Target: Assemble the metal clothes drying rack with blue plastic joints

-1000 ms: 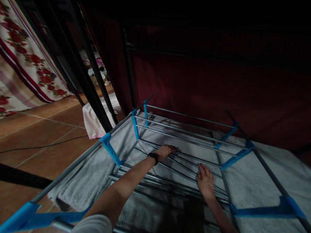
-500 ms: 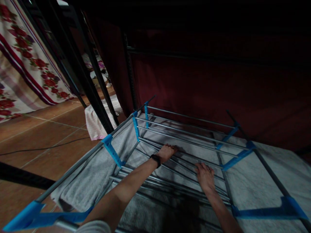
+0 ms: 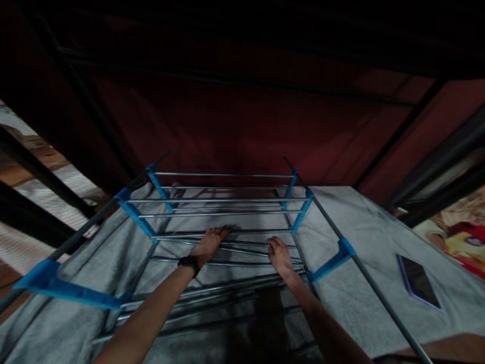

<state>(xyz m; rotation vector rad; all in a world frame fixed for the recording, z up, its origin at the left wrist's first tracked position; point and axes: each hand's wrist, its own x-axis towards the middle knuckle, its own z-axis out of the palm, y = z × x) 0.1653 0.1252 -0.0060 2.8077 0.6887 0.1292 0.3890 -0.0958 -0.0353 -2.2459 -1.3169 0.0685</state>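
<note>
A rack frame of metal rods and blue plastic brackets [image 3: 132,217] lies on a grey blanket [image 3: 379,227]. My left hand [image 3: 210,245], with a black band at the wrist, is over the loose metal rods [image 3: 242,263] inside the frame, its fingers bent over a rod. To its right, my right hand [image 3: 279,255] has its fingers curled at another rod lower down among the loose ones. The undersides of both hands are hidden. Further rods lie across the blanket nearer to me, partly behind my forearms and in shadow.
A phone [image 3: 419,282] lies on the blanket at the right. Behind the frame hangs a dark red cloth [image 3: 235,126]. Dark metal posts [image 3: 38,172] stand at the left, with a striped cloth [image 3: 26,217] beyond. A red and yellow item [image 3: 468,242] is at the far right.
My view has swung to the right, so the phone now shows and the floral curtain is out of sight. Both hands stay low among the loose rods.
</note>
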